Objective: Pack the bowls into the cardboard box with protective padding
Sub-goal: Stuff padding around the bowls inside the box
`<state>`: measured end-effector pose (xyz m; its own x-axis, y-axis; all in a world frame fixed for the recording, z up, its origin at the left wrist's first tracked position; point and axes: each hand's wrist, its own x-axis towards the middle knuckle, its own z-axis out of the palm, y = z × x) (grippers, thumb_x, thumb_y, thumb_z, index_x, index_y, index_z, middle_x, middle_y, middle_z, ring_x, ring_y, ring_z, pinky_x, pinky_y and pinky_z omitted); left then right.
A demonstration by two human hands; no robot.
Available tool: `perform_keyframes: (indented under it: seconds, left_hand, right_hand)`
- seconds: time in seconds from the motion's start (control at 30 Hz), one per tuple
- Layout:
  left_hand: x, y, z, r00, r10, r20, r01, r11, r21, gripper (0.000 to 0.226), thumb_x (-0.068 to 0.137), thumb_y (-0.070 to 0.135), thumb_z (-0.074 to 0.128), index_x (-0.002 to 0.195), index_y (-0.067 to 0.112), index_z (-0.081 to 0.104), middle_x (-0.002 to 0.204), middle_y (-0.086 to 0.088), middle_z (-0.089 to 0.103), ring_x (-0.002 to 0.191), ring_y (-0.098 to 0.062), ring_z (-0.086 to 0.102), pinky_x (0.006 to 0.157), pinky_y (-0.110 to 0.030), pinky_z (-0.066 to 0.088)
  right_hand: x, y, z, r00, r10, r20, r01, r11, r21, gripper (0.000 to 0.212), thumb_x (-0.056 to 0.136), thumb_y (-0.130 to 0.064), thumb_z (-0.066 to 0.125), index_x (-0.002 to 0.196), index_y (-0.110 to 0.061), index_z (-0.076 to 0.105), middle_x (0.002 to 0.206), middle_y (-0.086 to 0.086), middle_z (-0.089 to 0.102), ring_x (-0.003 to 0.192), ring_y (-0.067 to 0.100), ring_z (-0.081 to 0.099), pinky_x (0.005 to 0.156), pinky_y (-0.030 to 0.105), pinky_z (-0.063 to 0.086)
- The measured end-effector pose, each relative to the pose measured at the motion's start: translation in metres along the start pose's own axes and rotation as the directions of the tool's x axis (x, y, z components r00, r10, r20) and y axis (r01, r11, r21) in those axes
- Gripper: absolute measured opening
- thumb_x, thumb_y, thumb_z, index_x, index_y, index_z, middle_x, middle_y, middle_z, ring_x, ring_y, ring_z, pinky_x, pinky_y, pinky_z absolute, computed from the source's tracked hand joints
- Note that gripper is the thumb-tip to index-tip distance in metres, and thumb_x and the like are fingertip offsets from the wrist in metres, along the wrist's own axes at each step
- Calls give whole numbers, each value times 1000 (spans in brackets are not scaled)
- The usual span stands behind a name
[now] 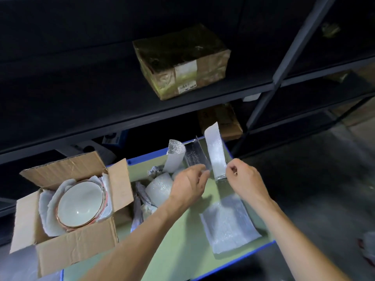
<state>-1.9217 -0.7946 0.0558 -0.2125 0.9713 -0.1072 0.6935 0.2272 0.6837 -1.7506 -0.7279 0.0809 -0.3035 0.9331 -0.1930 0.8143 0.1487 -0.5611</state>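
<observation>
An open cardboard box (77, 246) sits at the left, lined with white padding (50, 205). Inside it lie stacked pale bowls (81, 203) with a copper-coloured rim. My left hand (188, 185) pinches the lower corner of a silver foil padding sheet (194, 155). My right hand (245, 179) pinches the edge of a white bubble padding strip (216, 151) that stands upright. Both hands hover over the green table (182, 240).
More padding lies on the table: a flat bubble-wrap sheet (229, 222), a rolled white piece (160, 189), a foil-backed roll (175, 155) and crumpled paper (142, 201). Dark shelving (142, 110) stands behind, with a taped cardboard box (182, 61) on it.
</observation>
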Motion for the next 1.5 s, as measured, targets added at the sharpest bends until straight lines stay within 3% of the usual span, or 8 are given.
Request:
perform_keyframes:
  seconds: [0.13,0.3,0.6,0.77,0.9,1.13,1.33,1.5]
  left_hand:
    - [8,18,-4,974,-182,138,214,941,-264,50,97,62,42,123,22,56,103,5,71,98,-20,67,92,-39,51]
    - [2,19,-14,968,-217,124,244,710,-660,30,93,44,65,97,15,65,70,10,62,67,-8,60,62,-25,54]
    - [-19,7,-47,960,-271,-76,199,844,-497,8,93,25,61,98,20,62,87,7,66,80,-14,64,68,-27,51]
    - [-37,9,-58,982,-177,-60,143,920,-364,28,98,22,49,126,20,54,112,1,64,99,-20,62,86,-36,53]
    - [-48,8,-62,980,-177,-92,135,929,-344,36,98,17,44,133,20,51,114,-1,64,104,-24,61,90,-40,51]
    - [-58,3,-69,973,-212,-88,162,906,-391,30,102,24,38,129,18,52,115,-3,65,105,-23,60,93,-39,50]
    - [-68,9,-72,980,-189,-53,124,806,-579,46,104,57,23,121,30,56,114,4,66,106,-12,64,95,-37,52]
    - [-73,13,-81,980,-193,-41,119,747,-655,35,108,43,27,130,24,47,120,1,59,109,-14,61,94,-31,52]
  right_hand:
    - [-24,-11,-19,993,-92,68,79,980,181,10,93,-26,55,84,-27,59,78,-11,65,70,7,60,69,30,49]
    - [-40,-23,-19,968,-133,214,59,945,321,16,92,-21,56,77,-25,55,71,-7,59,69,14,58,67,39,50]
    - [-42,-45,-5,992,-103,70,75,945,317,9,95,-30,60,102,-32,64,97,-12,67,87,-3,60,78,17,47]
    - [-33,-63,12,986,-64,154,9,942,334,68,87,-54,64,146,-34,37,123,-13,56,104,1,59,98,30,47]
    - [-34,-75,24,977,-45,208,-59,881,470,81,76,-58,68,146,-38,33,105,-11,69,95,4,68,93,44,56]
    - [-42,-91,30,961,-107,256,-48,845,533,32,78,-49,64,104,-61,51,83,-14,72,82,9,69,91,50,55]
    - [-51,-99,28,945,-175,278,20,875,483,25,97,-54,51,117,-41,57,101,-19,70,95,1,67,94,41,53]
    - [-57,-103,30,944,-207,256,33,833,552,30,96,-56,53,123,-44,55,112,-21,68,102,0,66,92,37,54]
